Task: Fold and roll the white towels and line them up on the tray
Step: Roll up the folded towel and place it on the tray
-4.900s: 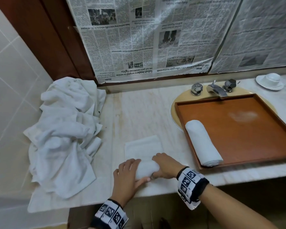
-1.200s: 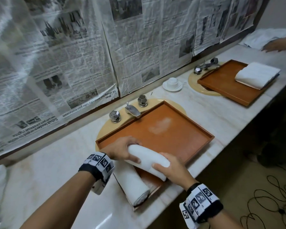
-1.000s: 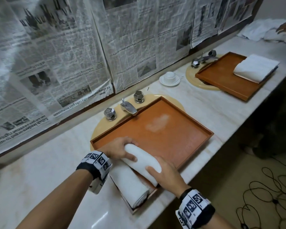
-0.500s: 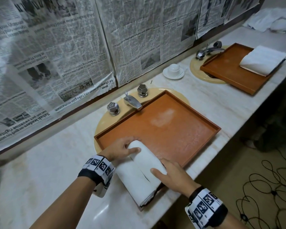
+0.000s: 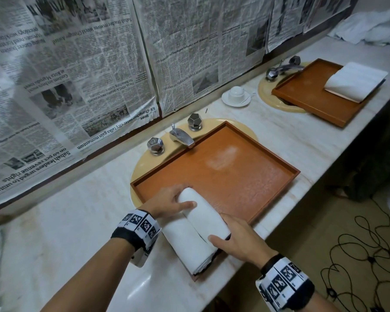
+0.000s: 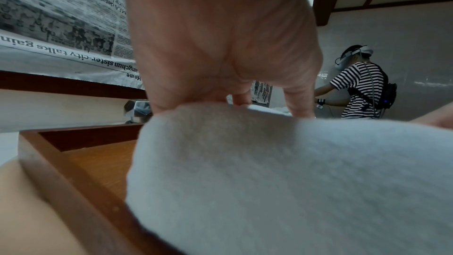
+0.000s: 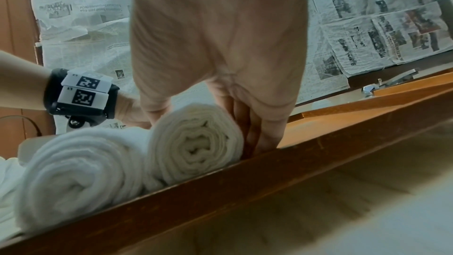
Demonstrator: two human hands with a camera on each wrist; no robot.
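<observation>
The left hand (image 5: 167, 202) holds the far end of the second rolled towel (image 5: 204, 216), thumb lying over its top and fingers curled behind it; the right hand (image 5: 236, 240) holds the near end, thumb on the top and fingers down its right side against the floor of the tray, as the right wrist view shows (image 7: 255, 123); so each grip is closed round that roll. The roll lies in the near left corner of the wooden tray (image 5: 245, 176), touching the first rolled towel (image 5: 189, 246) on its left, the two side by side and parallel, spiral ends facing the near rim (image 7: 245, 181); the rest of the tray floor is bare. The tray sits over a cream basin on the marble worktop (image 5: 77, 210); a chrome tap (image 5: 181, 137) with two faceted knobs stands just behind it. Farther right along the worktop stand a white cup on a saucer (image 5: 236, 95) and another tray (image 5: 313, 95) bearing a folded white towel (image 5: 356, 81); newspaper sheets (image 5: 88, 70) cover the wall behind.
</observation>
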